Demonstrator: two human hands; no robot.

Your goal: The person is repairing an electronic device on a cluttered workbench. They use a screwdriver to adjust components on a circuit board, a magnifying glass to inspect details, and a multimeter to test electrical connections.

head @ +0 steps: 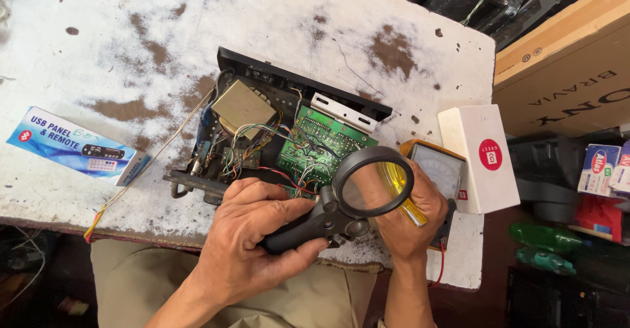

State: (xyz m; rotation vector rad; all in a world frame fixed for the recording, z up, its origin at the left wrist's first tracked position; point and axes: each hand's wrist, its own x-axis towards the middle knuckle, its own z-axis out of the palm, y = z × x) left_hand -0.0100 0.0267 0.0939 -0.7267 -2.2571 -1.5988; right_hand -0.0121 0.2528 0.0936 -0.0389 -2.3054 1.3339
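Magnifier, a black-handled glass with a round black rim [372, 182], sits at the near right corner of the opened black metal electronics chassis [275, 128], tilted over the edge of the worn white tabletop [262, 13]. The left hand [252, 233] is closed in a full grip around its handle. The right hand [410, 220], just right of the chassis, is curled around a screwdriver with a clear yellow handle [403, 193], seen partly through the lens; it rests over a yellow-cased meter [440, 164].

The step in hand looks like close inspection of a tool or small part under the lens, judged from how both hands meet there. A next move toward the chassis would call for a steady lens hand and care not to snag the loose coloured wires [262, 147].

The chassis, open at the top, holds a green circuit board [321, 144] on its right side, a tan shielded transformer block [241, 107] on its left, and the wiring between them. Left of the chassis lies a closed blue and white carton [75, 145]; right of it, beyond the meter, stands a closed white box with a red round label [479, 157]. Their contents cannot be seen.
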